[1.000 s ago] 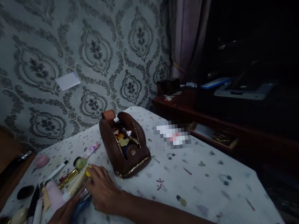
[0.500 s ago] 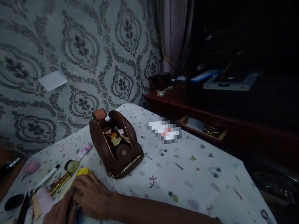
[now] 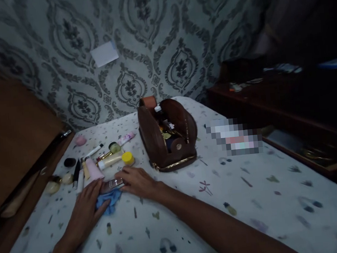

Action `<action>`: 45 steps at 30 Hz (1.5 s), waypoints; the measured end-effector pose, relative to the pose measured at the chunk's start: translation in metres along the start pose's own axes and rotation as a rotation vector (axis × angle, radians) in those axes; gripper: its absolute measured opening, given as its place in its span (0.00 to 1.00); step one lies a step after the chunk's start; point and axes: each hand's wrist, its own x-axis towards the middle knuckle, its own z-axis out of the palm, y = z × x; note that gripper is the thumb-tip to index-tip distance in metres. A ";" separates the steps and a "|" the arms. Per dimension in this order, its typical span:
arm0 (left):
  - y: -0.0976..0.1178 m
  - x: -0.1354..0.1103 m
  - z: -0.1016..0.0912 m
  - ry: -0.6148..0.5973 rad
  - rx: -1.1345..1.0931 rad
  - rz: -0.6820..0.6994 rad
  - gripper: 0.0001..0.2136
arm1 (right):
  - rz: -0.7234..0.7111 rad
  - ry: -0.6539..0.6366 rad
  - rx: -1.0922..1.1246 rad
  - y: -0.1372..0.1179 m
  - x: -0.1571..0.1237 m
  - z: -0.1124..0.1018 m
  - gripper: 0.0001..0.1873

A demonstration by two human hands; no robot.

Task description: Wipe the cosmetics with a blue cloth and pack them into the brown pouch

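Note:
My left hand [image 3: 85, 208] lies on a blue cloth [image 3: 110, 199] on the patterned table cover, fingers curled over the cloth's edge. My right hand [image 3: 136, 181] reaches in from the right and its fingers close around a small shiny tube [image 3: 113, 184] that rests above the cloth. Just beyond lies a row of cosmetics: a cream tube with a yellow cap [image 3: 115, 160], a pink tube [image 3: 92, 168], pencils and small round pots. An open brown pouch [image 3: 168, 136] stands upright behind my right hand, with items showing inside it.
A wooden headboard or panel [image 3: 11, 137] borders the table [image 3: 223, 200] on the left. A dark wooden shelf unit [image 3: 273, 104] stands at the right. Patterned wallpaper with a white note [image 3: 104, 54] is behind. A blurred-out flat item [image 3: 235, 138] lies right of the pouch.
The view has swung left, so the pouch and cosmetics now sit nearer the middle. My hands have come off the cosmetics row onto the blue cloth, and the shiny tube now shows in my right fingers.

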 end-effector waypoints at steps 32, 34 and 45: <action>0.032 0.065 -0.038 -0.086 -0.560 0.093 0.23 | 0.321 0.181 0.870 -0.004 0.004 -0.003 0.13; 0.028 0.071 -0.041 -0.134 -0.631 0.083 0.23 | 0.344 0.232 0.895 -0.003 0.005 -0.008 0.14; 0.049 0.086 -0.025 -0.058 -1.072 -0.155 0.18 | 0.486 0.359 1.179 0.003 0.007 -0.004 0.27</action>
